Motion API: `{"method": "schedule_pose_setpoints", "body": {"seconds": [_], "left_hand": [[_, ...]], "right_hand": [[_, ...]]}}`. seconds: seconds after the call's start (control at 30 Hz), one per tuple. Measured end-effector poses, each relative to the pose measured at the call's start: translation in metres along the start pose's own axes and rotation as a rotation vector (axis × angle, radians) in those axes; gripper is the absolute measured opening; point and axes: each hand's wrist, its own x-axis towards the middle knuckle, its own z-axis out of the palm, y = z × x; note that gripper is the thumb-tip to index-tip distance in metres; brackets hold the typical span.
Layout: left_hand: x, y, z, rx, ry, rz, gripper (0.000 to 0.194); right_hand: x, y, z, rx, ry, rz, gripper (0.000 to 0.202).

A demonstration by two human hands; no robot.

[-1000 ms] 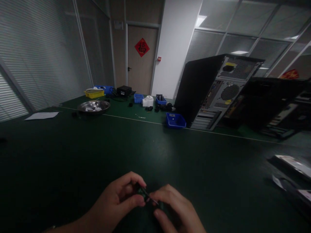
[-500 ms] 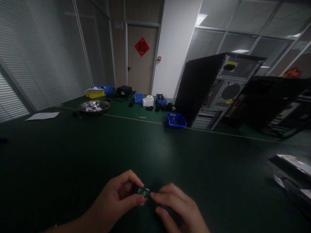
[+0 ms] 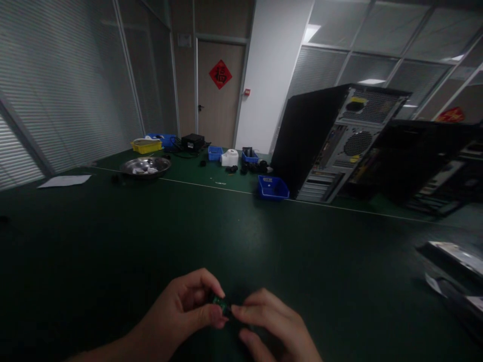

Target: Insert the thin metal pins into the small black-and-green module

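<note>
Near the bottom middle of the head view, my left hand (image 3: 184, 307) pinches a small green circuit board (image 3: 219, 303) between thumb and fingers, just above the table. Part of the board is hidden by those fingertips. My right hand (image 3: 277, 322) is close on the other side, an index fingertip at the board's right end. Its thumb hangs lower, apart from the index finger, and I see nothing held between them. The fine details of the board are too dark and blurred to read.
A dark green table (image 3: 151, 236) spreads around my hands. Farther back are a blue bin (image 3: 273, 189), a black computer tower (image 3: 313, 136) and a metal bowl (image 3: 145, 168) with white bits. Paper (image 3: 65, 181) lies left; a blurred metal-edged device (image 3: 456, 256) lies right.
The circuit board has tipped, so less of its green face and bright end shows. Both hands sit slightly lower in view, and the right fingertip is a little nearer the left hand.
</note>
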Motion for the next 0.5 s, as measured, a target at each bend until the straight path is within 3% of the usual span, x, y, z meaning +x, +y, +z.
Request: {"method": "schedule_pose_setpoints", "body": {"seconds": [0.13, 0.3, 0.5], "left_hand": [[-0.0011, 0.0027, 0.0012, 0.130, 0.053, 0.016, 0.014], [0.0016, -0.0005, 0.0016, 0.187, 0.095, 0.105, 0.030], [-0.0037, 0.0066, 0.0073, 0.536, 0.040, 0.153, 0.014]], "right_hand": [[0.0003, 0.0005, -0.0006, -0.002, 0.005, 0.008, 0.037], [0.0018, -0.0015, -0.0013, 0.021, 0.025, -0.003, 0.039], [0.0017, -0.0010, -0.0002, 0.006, 0.021, 0.007, 0.032]]}}
